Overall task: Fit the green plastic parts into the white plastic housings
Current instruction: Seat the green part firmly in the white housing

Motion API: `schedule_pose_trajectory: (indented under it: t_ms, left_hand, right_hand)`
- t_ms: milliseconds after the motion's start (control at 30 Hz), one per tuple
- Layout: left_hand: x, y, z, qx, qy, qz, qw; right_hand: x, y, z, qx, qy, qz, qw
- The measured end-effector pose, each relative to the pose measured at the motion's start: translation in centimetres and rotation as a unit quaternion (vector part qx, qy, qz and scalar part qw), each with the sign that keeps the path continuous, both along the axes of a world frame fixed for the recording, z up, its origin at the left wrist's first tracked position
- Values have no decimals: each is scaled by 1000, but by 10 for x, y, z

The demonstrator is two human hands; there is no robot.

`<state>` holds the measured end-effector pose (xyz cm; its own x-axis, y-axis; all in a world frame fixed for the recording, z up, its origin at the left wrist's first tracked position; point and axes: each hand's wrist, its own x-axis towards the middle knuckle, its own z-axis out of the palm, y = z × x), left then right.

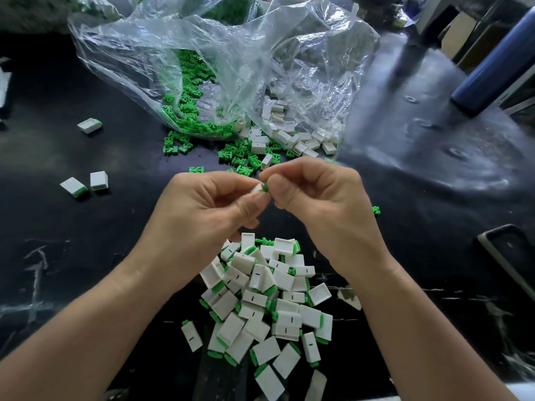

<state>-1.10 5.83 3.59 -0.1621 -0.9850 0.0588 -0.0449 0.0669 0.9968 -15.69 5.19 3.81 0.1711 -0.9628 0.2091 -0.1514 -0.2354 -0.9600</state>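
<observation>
Left hand [208,204] pinches white housing [257,188] against right hand's [315,195] green part [265,187]

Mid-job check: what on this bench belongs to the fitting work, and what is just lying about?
Job: white housing in the left hand; green part in the right hand; loose green parts and empty white housings at the clear plastic bag; pile of fitted pieces nearest the person.
Lying about: blue cylinder, far right; dark frame, right edge.
</observation>
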Motion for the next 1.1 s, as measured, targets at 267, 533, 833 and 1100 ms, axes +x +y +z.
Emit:
schedule_pose_trajectory:
  t_ms: [267, 533, 833, 1100]
  left_hand:
    - [1, 0, -1, -33, 16, 23, 999]
    - [3, -3, -3, -71, -46, 10, 996]
    - [3, -2, -4, -47, 85, -93, 991]
    - [2, -1, 0, -17, 70, -65, 995]
  right_hand:
    - [1, -2, 2, 260, -67, 87, 959]
    - [7, 1, 2, 334, -69, 171, 925]
    - [6, 2, 0, 325, -41, 177, 928]
    - [3, 4, 3, 319, -79, 174, 928]
